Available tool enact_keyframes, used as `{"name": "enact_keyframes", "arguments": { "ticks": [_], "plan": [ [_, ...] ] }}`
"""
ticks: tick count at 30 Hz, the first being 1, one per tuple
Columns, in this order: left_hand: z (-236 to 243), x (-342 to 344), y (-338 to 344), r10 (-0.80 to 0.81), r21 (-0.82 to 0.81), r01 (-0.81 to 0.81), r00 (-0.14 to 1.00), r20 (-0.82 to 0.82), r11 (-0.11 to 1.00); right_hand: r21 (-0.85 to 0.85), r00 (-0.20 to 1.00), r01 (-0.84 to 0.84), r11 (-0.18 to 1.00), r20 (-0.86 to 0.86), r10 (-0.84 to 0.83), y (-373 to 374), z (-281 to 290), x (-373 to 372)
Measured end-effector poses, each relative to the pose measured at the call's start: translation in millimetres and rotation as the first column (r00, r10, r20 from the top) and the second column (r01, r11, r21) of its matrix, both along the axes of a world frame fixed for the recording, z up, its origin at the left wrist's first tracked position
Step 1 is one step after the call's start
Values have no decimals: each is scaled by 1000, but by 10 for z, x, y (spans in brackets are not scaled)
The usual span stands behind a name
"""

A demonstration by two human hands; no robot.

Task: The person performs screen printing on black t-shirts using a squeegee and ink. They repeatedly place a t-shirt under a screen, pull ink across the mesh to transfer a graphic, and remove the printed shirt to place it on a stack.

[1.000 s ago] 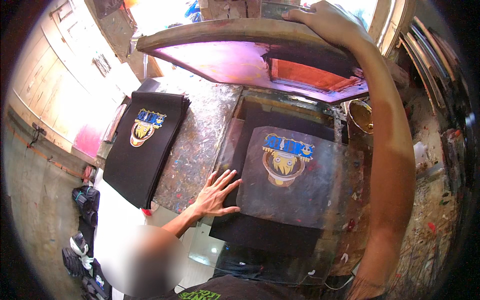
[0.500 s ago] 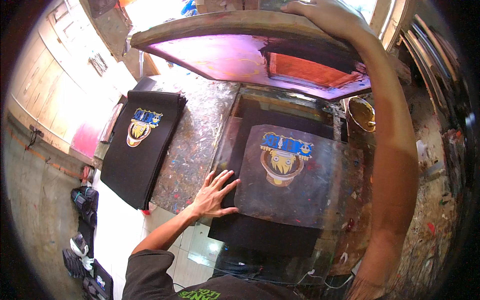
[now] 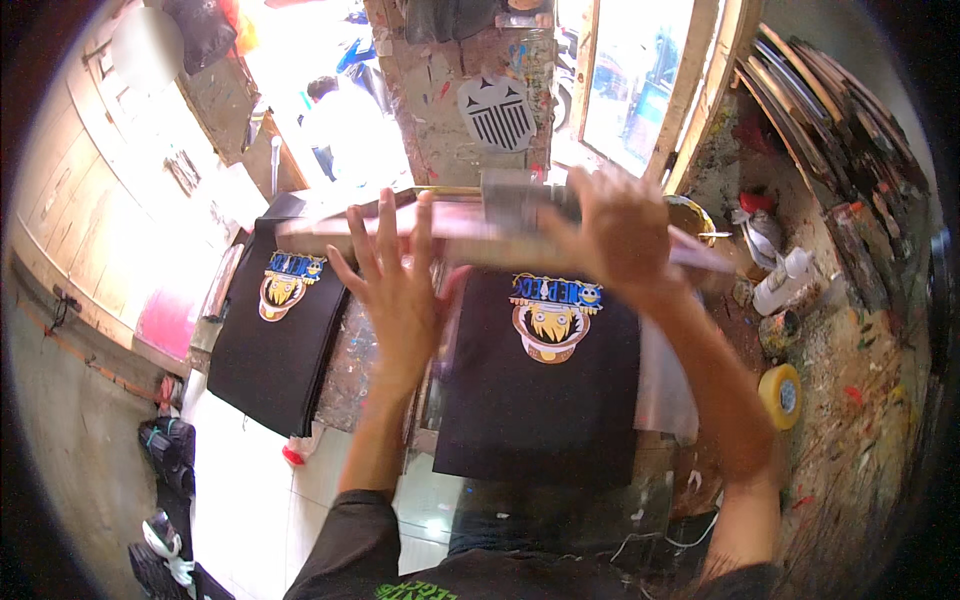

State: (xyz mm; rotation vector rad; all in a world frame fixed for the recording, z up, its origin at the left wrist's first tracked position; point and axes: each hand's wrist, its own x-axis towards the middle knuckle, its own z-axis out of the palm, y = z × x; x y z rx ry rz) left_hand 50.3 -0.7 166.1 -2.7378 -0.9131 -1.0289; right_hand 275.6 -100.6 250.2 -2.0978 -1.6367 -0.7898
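Note:
A screen-printing frame (image 3: 470, 250), seen nearly edge-on and blurred, is tilted up over the far end of the table. My left hand (image 3: 392, 275) is raised before its left part, fingers spread, with nothing in them. My right hand (image 3: 622, 235) is smeared by motion at the frame's right part, beside a blurred grey block (image 3: 525, 198); its grip is unclear. Nearer me lies a black cloth piece (image 3: 540, 425) with a cartoon face print (image 3: 550, 330) under blue lettering. A clear plastic sheet (image 3: 667, 385) shows along the cloth's right edge.
To the left is a stack of black printed cloths (image 3: 265, 360). On the right stand a tape roll (image 3: 780, 396), a white bottle (image 3: 782, 283) and a paint tub (image 3: 692, 215). Several flat boards (image 3: 830, 110) lean at the far right. A person (image 3: 330, 120) is outside the doorway.
The frame has swung lower, toward edge-on. My left hand has left the sheet and risen to the frame. The clear sheet has shifted right, off the print. My right hand has come down and nearer.

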Motion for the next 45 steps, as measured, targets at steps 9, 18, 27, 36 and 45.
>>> {"name": "enact_keyframes", "arguments": {
  "ticks": [9, 18, 27, 36, 45],
  "plan": [
    [-1468, -857, -247, -290, -241, 210, 883, -368, 947, -428, 929, -210, 879, -367, 44, -698, -1770, -390],
    [-1645, -704, -261, -274, -293, 188, 918, -286, 937, -132, 985, -61, 989, 153, 81, -150, -2368, 302],
    [-1601, -773, -259, -261, -367, 142, 918, -299, 920, -400, 967, -135, 906, -254, 32, 629, -2000, 887],
    [-1497, -731, -247, -259, -434, 112, 918, -298, 894, -426, 953, -221, 877, -285, 102, -571, -2082, -128],
    [-1001, -789, -35, -266, -343, 159, 918, -295, 926, -112, 986, 15, 994, -164, -34, -850, -1513, -724]
  ]
}}
